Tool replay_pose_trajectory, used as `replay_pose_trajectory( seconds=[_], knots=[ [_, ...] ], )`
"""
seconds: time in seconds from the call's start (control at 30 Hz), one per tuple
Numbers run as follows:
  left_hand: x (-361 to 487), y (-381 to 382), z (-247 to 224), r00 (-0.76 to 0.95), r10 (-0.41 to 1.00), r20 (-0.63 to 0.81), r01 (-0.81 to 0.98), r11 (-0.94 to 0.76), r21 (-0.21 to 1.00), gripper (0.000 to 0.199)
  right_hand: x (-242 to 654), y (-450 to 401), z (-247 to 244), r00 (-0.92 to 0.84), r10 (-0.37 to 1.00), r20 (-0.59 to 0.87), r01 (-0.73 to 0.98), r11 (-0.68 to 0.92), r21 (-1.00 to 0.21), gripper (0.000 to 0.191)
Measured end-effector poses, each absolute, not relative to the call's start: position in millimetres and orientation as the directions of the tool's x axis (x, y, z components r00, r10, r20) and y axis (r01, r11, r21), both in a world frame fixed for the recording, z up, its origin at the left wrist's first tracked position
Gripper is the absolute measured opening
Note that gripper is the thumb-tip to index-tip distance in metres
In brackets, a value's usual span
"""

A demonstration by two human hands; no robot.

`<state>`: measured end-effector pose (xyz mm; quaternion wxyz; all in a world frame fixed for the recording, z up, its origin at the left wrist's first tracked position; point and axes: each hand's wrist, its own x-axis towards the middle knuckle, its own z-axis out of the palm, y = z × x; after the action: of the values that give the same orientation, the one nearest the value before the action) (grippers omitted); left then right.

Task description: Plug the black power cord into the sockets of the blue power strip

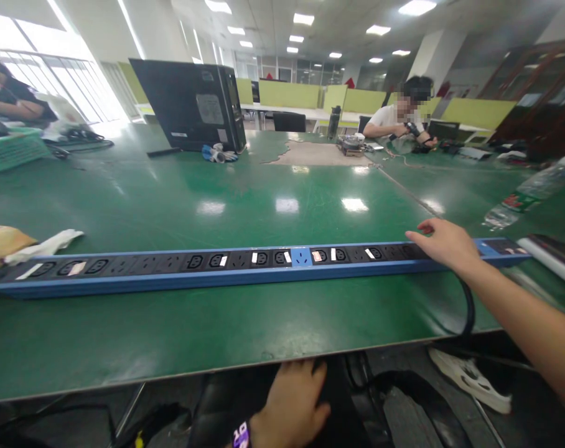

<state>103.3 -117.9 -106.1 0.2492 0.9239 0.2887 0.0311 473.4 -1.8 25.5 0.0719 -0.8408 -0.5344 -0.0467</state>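
A long blue power strip (245,274) with black sockets, one blue socket and several small white stickers lies across the green table (245,323) near its front edge. Over the strip's right part is my right hand (445,242), fingers apart, holding nothing; whether it touches the strip is unclear. My left hand (294,398), with a purple band at the wrist, is low at the table's front edge above a black seat. Its fingertips are partly hidden by the edge, and its thumb stands apart. A black cable (468,305) hangs by the strip's right part.
A black computer case (193,106) stands at the back left beside gloves (219,153). A plastic bottle (525,196) and a white-and-black device (555,258) are at right. A green basket (14,149) is far left. Two other people sit across the table.
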Motion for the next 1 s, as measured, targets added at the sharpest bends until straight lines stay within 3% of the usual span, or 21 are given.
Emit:
replay_pose_trajectory(
  seconds=[0.07,0.13,0.2,0.27,0.33,0.47,0.6,1.0],
  knots=[
    [101.5,-133.3,-81.5,0.926,0.374,-0.045,0.342,-0.784,0.519,0.025,474.5,-7.2,31.5,0.449,0.887,0.107,0.893,-0.450,-0.017,0.061],
    [100.2,-129.0,-48.8,0.942,0.334,0.022,0.271,-0.797,0.540,0.022,476.4,-13.1,35.6,0.473,0.881,0.027,0.880,-0.474,0.041,0.064],
    [99.1,-102.8,-14.7,0.931,0.334,0.147,0.198,-0.802,0.564,0.035,477.4,-18.5,36.8,0.488,0.872,-0.043,0.871,-0.484,0.084,0.063],
    [99.0,-62.3,10.7,0.830,0.482,0.281,0.283,-0.798,0.533,0.036,476.8,-22.3,34.8,0.483,0.870,-0.099,0.875,-0.473,0.106,0.060],
    [100.5,-21.2,20.9,0.613,0.640,0.463,0.474,-0.767,0.431,0.033,475.3,-23.9,30.3,0.482,0.868,-0.120,0.875,-0.469,0.123,0.058],
    [108.0,21.9,6.2,0.432,0.622,0.653,0.680,-0.700,0.217,0.024,476.3,-22.7,20.7,0.469,0.876,-0.116,0.880,-0.451,0.152,0.055],
    [117.8,16.1,-9.2,0.447,0.568,0.691,0.699,-0.704,0.126,0.022,483.9,-19.4,16.5,0.435,0.892,-0.122,0.896,-0.416,0.153,0.053],
    [123.5,10.7,-12.9,0.502,0.620,0.603,0.698,-0.702,0.141,0.024,498.7,-10.3,12.2,0.423,0.897,-0.127,0.899,-0.397,0.186,0.056]
  ],
)
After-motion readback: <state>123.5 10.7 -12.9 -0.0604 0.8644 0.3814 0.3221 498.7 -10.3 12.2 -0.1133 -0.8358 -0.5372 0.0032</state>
